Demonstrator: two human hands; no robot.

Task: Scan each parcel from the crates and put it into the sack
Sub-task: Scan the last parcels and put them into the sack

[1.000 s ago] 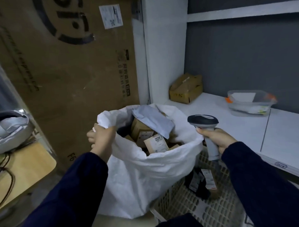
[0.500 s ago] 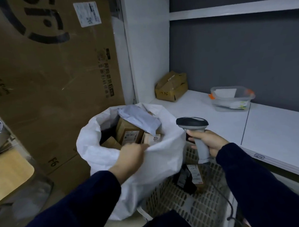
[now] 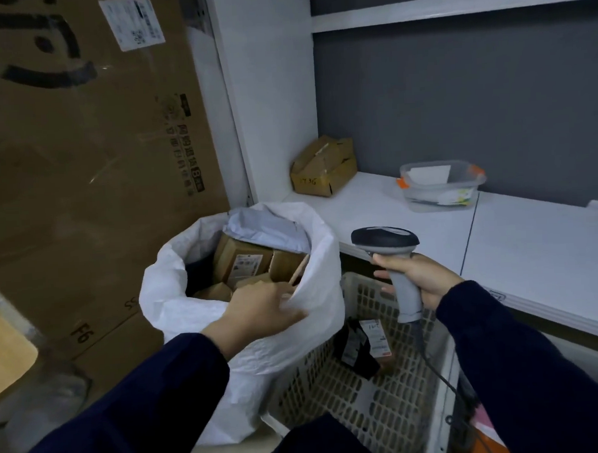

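1. Beside the white shelf [image 3: 375, 206], hold the sack [image 3: 323, 259] open wide; it stands touching the crate [image 3: 332, 392].
2. Your left hand [image 3: 260, 306] pinches the near rim, fingers together; it has slid rightward from the far-left edge.
3. Your right hand [image 3: 421, 277] wraps the scanner [image 3: 385, 239]; aim it squarely at the label of the dark parcel [image 3: 356, 347] lying in the crate.

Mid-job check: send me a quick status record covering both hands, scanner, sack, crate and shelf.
left hand: grips the near rim of the sack
right hand: holds the barcode scanner above the crate
sack: open; cardboard parcels inside, grey mailer on top
crate: black parcel with a white label lies inside
shelf: cardboard box and clear plastic container
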